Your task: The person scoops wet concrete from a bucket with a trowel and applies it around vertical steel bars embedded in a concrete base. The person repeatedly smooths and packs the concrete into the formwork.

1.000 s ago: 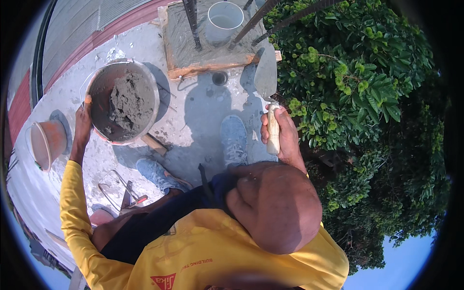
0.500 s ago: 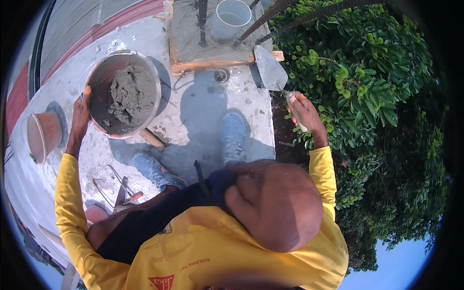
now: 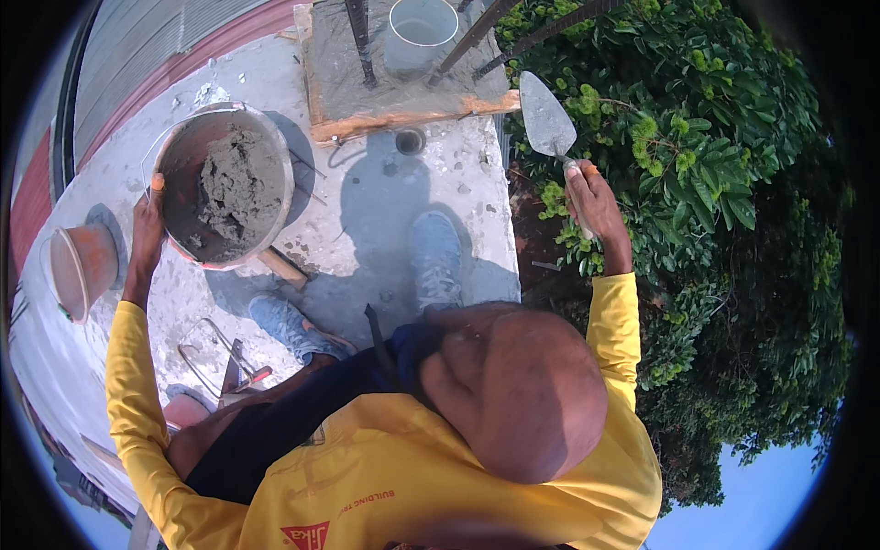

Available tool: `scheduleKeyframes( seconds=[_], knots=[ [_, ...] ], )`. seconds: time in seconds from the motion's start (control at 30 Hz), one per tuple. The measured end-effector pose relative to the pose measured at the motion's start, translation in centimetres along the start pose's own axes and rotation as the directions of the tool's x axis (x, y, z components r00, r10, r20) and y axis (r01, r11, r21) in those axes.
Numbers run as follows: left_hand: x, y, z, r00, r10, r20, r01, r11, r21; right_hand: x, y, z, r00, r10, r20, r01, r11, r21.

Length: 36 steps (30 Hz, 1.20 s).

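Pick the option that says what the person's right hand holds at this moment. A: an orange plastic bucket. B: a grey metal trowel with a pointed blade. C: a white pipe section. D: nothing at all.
B: the right hand grips the handle of the grey metal trowel with a pointed blade, raised before the green bushes, while the left hand holds the rim of the round metal pan of grey mortar.

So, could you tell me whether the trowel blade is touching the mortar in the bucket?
Apart. The head view shows the trowel raised in the right hand, bare slab between it and the bucket.
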State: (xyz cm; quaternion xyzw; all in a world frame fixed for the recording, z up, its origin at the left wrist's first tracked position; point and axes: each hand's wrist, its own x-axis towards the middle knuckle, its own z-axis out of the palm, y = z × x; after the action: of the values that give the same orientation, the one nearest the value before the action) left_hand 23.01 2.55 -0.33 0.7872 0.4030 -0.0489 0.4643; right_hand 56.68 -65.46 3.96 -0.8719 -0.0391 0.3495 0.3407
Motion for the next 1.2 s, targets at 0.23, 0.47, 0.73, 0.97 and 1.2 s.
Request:
scheduleKeyframes(
  seconds=[0.23,0.47,0.73,0.97,1.2],
  knots=[
    [0.0,-0.2,0.3,0.997,0.08,-0.024,-0.081,0.996,-0.047,-1.0,-1.2,2.4,0.994,-0.02,-0.108,0.01,0.995,-0.096],
    [-0.3,0.6,0.3,1.0,-0.004,-0.026,0.003,1.0,-0.025,-4.5,-3.0,5.0,0.963,-0.214,-0.162,0.134,0.906,-0.401],
    [-0.2,0.3,-0.2,0.999,0.011,0.039,-0.011,1.0,0.0,-4.8,-5.8,5.2,0.966,-0.217,-0.143,0.116,0.852,-0.51],
    [-0.2,0.4,-0.2,0.999,0.023,0.036,-0.023,1.0,-0.005,-5.1,-5.7,6.4,0.957,-0.243,-0.159,0.153,0.887,-0.435],
    [-0.3,0.3,0.3,0.992,0.127,0.018,-0.127,0.992,0.004,-4.1,-5.0,4.1,0.975,-0.155,-0.16,0.101,0.948,-0.303]
  ],
)
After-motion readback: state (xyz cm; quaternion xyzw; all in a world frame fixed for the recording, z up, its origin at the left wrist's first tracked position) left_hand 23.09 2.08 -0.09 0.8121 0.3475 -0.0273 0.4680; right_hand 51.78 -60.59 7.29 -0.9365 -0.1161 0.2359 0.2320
